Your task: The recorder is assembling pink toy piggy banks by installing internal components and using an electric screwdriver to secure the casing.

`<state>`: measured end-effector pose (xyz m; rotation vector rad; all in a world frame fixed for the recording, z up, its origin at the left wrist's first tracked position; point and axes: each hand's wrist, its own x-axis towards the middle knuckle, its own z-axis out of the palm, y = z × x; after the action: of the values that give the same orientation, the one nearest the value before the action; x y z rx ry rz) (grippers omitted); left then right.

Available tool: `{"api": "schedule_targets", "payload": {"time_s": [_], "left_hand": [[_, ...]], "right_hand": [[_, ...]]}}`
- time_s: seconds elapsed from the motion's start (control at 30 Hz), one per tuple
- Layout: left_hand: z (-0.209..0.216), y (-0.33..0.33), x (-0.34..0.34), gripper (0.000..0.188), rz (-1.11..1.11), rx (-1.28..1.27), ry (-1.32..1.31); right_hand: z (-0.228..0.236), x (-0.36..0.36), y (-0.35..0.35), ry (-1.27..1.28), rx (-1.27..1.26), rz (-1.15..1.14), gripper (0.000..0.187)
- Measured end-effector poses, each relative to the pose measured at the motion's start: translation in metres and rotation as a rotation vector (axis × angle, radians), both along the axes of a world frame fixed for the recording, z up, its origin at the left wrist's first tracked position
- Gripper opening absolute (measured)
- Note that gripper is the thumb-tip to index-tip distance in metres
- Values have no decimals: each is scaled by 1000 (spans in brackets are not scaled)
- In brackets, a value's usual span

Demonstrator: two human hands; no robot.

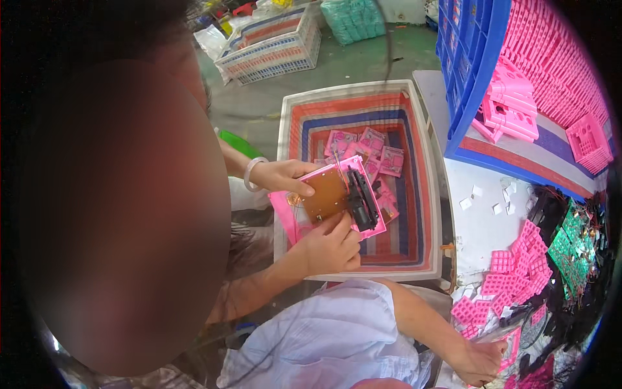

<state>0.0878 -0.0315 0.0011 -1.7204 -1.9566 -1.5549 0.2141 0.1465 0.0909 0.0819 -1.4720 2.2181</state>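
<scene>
My left hand (483,364) is low at the right, at the end of a bare arm coming out of a white sleeve (324,324). Its fingers are closed at the edge of a pink plastic panel (512,350), partly hidden by the hand. I do not see my right hand. At the left a co-worker leans in. One of their hands (288,176), with a pale bangle, and their other hand (332,245) hold a pink casing (382,223) with a brown circuit board (324,196) and a black part (363,200) inside.
Below the co-worker's hands a white crate (427,259) with a striped lining contains several pink casings. On the right-hand table are pink button pads (505,283), green boards (573,243) and white squares. A blue crate (453,71) of pink shells stands behind them. Another white crate (278,61) is farther back.
</scene>
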Motion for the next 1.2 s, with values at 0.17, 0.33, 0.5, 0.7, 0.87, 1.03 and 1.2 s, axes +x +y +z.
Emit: {"api": "schedule_targets", "payload": {"time_s": [0.17, 0.33, 0.5, 0.7, 0.87, 1.03, 1.2], "left_hand": [[2, -1, 1, 23, -1, -2, -17], [2, -4, 0, 23, -2, 8, -26], [4, -4, 0, 23, -4, 13, -33], [5, -3, 5, 23, -9, 14, -32], [5, -4, 7, 23, -11, 21, -35], [5, -3, 11, 24, -31, 21, -34], [7, 1, 13, 24, -28, 21, -37]], "right_hand": [[1, -1, -1, 5, 0, -31, 25], [2, -2, -4, 12, 8, -51, 26], [3, -3, -7, 20, 11, -70, 26], [4, -2, -10, 34, 17, -95, 26], [9, -1, -14, 44, 22, -121, 27], [11, 3, -19, 58, 31, -139, 24], [2, 19, -2, 49, -4, -223, 28]]}}
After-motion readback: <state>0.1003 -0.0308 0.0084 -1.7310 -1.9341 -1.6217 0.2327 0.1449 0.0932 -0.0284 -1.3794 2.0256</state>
